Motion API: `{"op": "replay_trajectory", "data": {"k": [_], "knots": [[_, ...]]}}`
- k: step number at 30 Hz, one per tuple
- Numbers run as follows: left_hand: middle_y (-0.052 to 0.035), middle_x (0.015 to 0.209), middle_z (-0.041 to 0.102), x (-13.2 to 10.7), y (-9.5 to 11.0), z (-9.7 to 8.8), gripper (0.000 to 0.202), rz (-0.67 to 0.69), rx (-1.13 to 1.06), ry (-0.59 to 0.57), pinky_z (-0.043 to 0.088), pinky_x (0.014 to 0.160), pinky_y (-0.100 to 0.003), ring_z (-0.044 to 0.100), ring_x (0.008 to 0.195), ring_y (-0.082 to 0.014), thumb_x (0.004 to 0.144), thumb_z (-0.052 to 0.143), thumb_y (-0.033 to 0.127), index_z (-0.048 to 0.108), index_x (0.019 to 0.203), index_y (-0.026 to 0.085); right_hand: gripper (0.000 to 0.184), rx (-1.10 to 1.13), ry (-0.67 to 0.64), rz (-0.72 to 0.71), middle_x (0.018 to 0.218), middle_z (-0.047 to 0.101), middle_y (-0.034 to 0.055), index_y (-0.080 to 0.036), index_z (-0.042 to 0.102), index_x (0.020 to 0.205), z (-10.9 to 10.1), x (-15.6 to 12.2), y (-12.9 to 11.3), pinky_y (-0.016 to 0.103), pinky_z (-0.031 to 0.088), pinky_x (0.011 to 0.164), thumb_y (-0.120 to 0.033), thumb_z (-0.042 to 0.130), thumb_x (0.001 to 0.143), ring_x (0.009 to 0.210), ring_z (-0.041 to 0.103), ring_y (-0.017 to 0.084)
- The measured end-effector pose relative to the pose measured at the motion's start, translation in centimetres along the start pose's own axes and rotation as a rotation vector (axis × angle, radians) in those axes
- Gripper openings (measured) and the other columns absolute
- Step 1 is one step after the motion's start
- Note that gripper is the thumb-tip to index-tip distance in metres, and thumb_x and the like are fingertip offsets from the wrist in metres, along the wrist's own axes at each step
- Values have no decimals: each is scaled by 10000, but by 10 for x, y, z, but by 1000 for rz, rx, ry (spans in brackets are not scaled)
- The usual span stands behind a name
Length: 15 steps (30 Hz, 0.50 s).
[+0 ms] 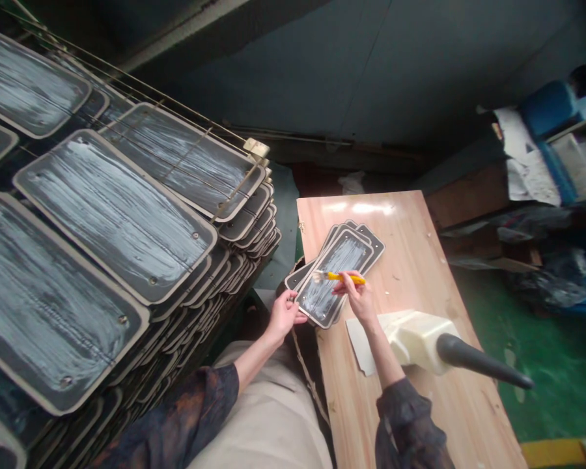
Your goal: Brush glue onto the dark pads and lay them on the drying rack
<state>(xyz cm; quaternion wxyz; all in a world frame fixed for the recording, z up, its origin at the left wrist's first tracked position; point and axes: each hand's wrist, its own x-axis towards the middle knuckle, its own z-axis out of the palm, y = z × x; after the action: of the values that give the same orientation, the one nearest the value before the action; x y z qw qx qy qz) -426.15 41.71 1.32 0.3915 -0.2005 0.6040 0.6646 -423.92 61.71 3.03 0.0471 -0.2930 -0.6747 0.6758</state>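
My right hand (pixel 357 298) is closed round the yellow handle of a paintbrush (pixel 333 277). The bristles are over a dark grey rectangular panel (pixel 354 251) with rounded corners, a pale border and whitish streaks across its face. This panel lies on top of a small fanned pile at the left edge of the wooden table. My left hand (pixel 286 316) grips the panel's near left corner, thumb and fingers at its rim. Beside my right forearm lies a cream plastic bottle (pixel 420 335) with a long dark nozzle (pixel 483 361), on its side.
Tall stacks of similar streaked panels (pixel 117 215) fill the left side, layered with a wire rack (pixel 185 156). The wooden table (pixel 400 260) extends to my right. Blue bins (pixel 549 107) and plastic bags (pixel 549 280) stand at the far right, above a green floor (pixel 542 391).
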Motion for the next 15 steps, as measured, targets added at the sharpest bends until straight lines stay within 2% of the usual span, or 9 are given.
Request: {"op": "replay_trajectory", "data": {"k": [2, 4, 6, 9, 11, 15], "knots": [[19, 567, 623, 1, 1, -1, 159, 0, 1, 0, 608, 559, -260, 669, 526, -138, 839, 508, 85, 501, 984, 151, 393, 6, 142, -91, 641, 652, 8, -165, 582, 957, -2, 8, 0, 256, 542, 516, -534, 609, 824, 533, 640, 156], [19, 570, 618, 3, 2, -3, 164, -4, -1, -3, 613, 568, -270, 668, 528, -136, 844, 495, 79, 502, 993, 146, 384, 4, 249, -138, 644, 649, 3, -166, 584, 973, -3, 4, -5, 254, 545, 523, -524, 600, 835, 533, 637, 149], [7, 600, 631, 5, 1, -4, 167, -13, -3, -17, 619, 583, -282, 674, 543, -137, 851, 487, 78, 506, 1004, 142, 383, -16, 241, -116, 641, 651, 5, -164, 590, 989, -3, -7, -11, 256, 549, 521, -520, 584, 848, 526, 634, 147], [-8, 629, 646, 7, 1, -6, 209, -27, -2, -36, 624, 594, -290, 682, 556, -143, 852, 485, 67, 504, 1049, 135, 415, -47, 126, -49, 641, 657, 18, -154, 596, 983, -3, -12, -12, 264, 551, 515, -541, 590, 836, 524, 634, 155], [-5, 618, 641, 8, 1, -6, 242, -31, 2, -41, 622, 584, -284, 680, 546, -145, 847, 477, 50, 504, 1073, 130, 449, -30, 151, -60, 639, 657, 20, -151, 591, 972, -7, 2, -8, 273, 548, 514, -567, 612, 806, 520, 632, 160], [12, 585, 616, 8, 4, -6, 294, -36, 1, -41, 621, 576, -273, 680, 541, -148, 836, 458, 20, 509, 1106, 126, 463, 12, 354, -210, 628, 648, 13, -152, 584, 984, -22, 55, -1, 291, 544, 538, -578, 604, 803, 540, 637, 171]]}}
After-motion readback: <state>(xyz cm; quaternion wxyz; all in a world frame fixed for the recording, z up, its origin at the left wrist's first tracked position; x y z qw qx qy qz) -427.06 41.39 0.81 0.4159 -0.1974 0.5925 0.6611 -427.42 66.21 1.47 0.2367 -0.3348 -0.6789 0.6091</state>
